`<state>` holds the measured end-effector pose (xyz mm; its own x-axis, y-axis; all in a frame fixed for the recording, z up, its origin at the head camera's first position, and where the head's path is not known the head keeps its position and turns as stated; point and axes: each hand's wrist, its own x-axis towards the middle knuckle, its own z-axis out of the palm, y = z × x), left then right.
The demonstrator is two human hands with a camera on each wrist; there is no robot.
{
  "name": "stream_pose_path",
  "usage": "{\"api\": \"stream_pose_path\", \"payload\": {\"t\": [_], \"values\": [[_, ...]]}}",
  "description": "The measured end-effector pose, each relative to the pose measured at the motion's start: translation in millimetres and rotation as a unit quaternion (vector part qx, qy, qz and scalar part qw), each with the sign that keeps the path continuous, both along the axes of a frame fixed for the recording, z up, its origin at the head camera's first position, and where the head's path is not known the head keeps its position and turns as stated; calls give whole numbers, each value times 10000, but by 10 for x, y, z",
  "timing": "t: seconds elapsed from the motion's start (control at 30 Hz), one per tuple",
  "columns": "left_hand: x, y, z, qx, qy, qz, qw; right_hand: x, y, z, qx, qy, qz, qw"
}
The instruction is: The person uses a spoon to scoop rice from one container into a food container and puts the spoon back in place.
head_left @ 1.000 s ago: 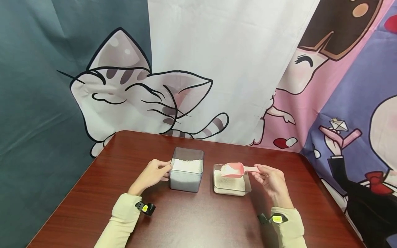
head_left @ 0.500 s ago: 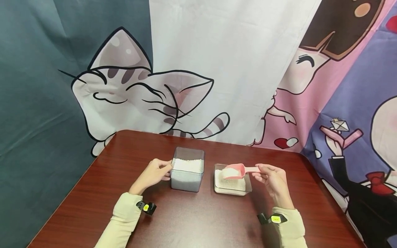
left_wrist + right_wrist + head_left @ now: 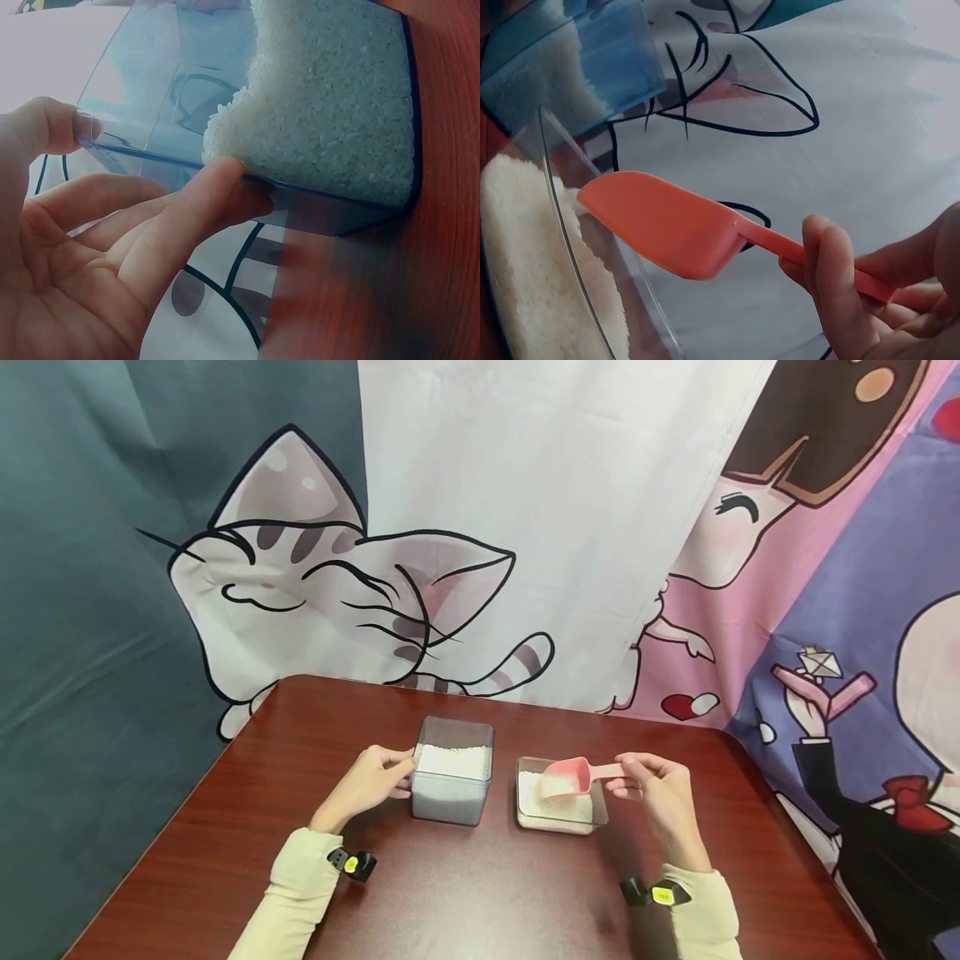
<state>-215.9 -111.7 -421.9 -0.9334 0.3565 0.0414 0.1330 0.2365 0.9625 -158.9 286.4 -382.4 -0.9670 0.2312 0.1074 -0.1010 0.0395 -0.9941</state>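
Note:
My right hand (image 3: 660, 797) pinches the handle of a pink scoop (image 3: 664, 225) between thumb and fingers. Its bowl is tilted down over a low clear tray (image 3: 558, 825) partly filled with rice (image 3: 540, 255), and rice runs from its lip. To the left stands a tall bluish see-through container (image 3: 450, 802), well filled with white rice (image 3: 330, 97). My left hand (image 3: 372, 781) holds this container by its left side. In the left wrist view its thumb is at the rim and the fingers press the wall.
Both containers stand on a reddish-brown wooden table (image 3: 450, 893), with a narrow gap between them. A cloth backdrop (image 3: 570, 527) printed with a cat and cartoon figures hangs close behind the table. Black bands (image 3: 354, 863) sit on both wrists.
The scoop, heaped with rice and nearly level a second ago, has shifted slightly right and tipped, its rice sliding into the low tray. The left hand and tall container have stayed in place.

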Motion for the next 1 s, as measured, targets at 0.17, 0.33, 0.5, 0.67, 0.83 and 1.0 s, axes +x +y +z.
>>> {"api": "stream_pose_path", "payload": {"t": [0.17, 0.33, 0.5, 0.67, 0.83, 1.0], "values": [[-2, 6, 3, -10, -15, 54, 10000, 15, -37, 6, 892, 541, 132, 9945], [3, 8, 18, -55, -77, 62, 9999, 23, -50, 7, 1179, 765, 303, 9896], [7, 10, 8, -37, -58, 7, 10000, 49, -46, 39, 1280, 873, 264, 9876], [19, -22, 7, -23, -81, 40, 10000, 51, -53, 58, 1276, 873, 286, 9876], [19, -29, 19, -36, -124, 108, 9999, 39, -35, 59, 1019, 795, 341, 9910], [18, 6, 30, -34, -130, 117, 9998, 36, 12, 46, 194, 352, 505, 9979]]}}
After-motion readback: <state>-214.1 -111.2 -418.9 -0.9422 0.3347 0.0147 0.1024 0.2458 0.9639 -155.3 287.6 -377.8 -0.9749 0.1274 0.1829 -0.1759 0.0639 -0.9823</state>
